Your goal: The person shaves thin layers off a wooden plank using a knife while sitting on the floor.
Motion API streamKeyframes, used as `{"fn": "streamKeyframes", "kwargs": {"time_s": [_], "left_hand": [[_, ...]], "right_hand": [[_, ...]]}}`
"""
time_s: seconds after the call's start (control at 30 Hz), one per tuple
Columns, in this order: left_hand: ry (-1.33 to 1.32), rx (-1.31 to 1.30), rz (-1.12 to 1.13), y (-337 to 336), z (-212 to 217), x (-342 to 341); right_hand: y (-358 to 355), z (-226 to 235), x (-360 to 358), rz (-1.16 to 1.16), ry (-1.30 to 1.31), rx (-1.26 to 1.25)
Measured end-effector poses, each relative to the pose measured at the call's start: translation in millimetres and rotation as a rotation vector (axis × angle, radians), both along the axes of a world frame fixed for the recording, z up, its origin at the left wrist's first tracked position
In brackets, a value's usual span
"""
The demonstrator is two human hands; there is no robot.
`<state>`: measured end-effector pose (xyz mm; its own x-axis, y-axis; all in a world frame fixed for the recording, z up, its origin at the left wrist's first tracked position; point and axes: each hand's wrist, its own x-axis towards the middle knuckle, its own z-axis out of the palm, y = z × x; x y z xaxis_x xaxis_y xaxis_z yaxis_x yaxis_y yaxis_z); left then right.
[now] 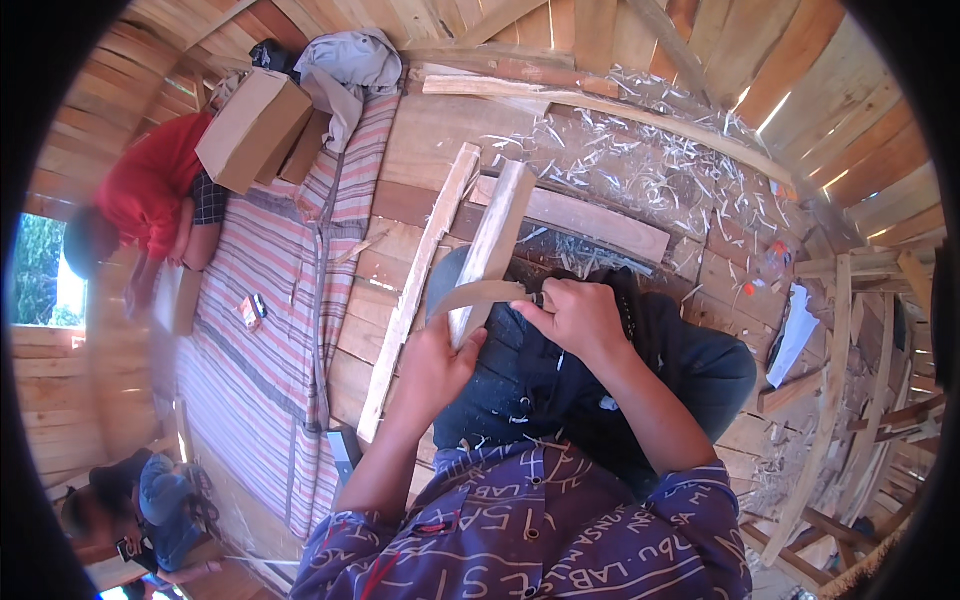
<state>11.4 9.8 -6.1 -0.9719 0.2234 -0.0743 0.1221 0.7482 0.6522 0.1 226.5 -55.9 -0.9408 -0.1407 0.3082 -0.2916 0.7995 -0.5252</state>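
My left hand (438,362) is closed around the lower end of a squared length of pale wood (500,220), which slants up and away from my lap. My right hand (582,318) grips the short dark handle of a curved knife (478,294). Its broad blade lies across the wood just above my left hand, with its tip pointing left. Whether the edge is biting into the wood cannot be made out. Beside the wood, to its left, a long rough-edged strip of wood (420,285) lies on the floor.
Wood shavings (665,185) litter the planks beyond my knees, near a flat board (590,222). A striped mat (270,300) spreads at left, with a cardboard box (255,130) on it. One person in red (150,190) bends over there; another person (165,505) sits at lower left.
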Motion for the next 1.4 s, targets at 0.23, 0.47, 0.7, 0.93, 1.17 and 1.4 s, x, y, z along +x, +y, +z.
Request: {"fn": "streamKeyframes", "kwargs": {"time_s": [0.23, 0.47, 0.7, 0.93, 1.17, 1.4], "left_hand": [[-0.075, 0.081, 0.039, 5, -5, 1], [-0.126, -0.038, -0.008, 10, 13, 11], [-0.273, 0.087, 0.037, -7, 5, 6], [-0.471, -0.306, -0.156, -37, 32, -13], [-0.439, -0.134, -0.081, -30, 1, -1], [-0.804, 0.362, 0.061, -24, 15, -12]], "right_hand": [[-8, -1, -17, -0.060, 0.039, 0.132], [37, 6, -54, -0.476, -0.160, 0.106], [13, 9, -37, -0.298, -0.226, -0.109], [-14, -2, -13, -0.103, -0.354, -0.616], [-26, 4, -5, -0.008, -0.391, -0.611], [-22, 8, 5, 0.134, -0.171, -0.165]]}}
